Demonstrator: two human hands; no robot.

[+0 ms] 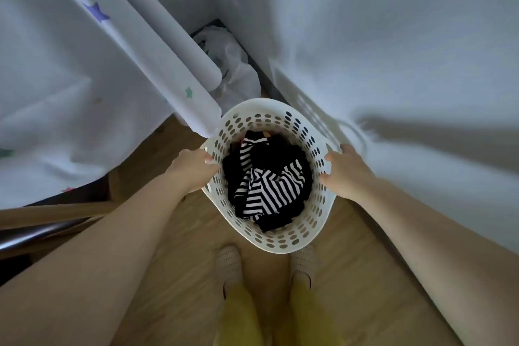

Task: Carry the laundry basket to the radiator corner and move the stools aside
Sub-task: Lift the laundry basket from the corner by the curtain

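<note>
A white perforated laundry basket [280, 241] sits in the middle of the view, above the wooden floor and just ahead of my feet. Inside lie black clothes and a black-and-white striped garment [269, 188]. My left hand [193, 167] grips the basket's left rim, fingers curled over the edge. My right hand [344, 168] holds the right rim from outside. No stools are visible in this view.
A white curtain with coloured stars [56, 93] hangs at left, with white rounded bars [174, 50] slanting down toward the basket. A white wall [393, 64] stands at right. A crumpled plastic bag [236, 70] lies in the far corner. Wooden furniture [56, 213] is at lower left.
</note>
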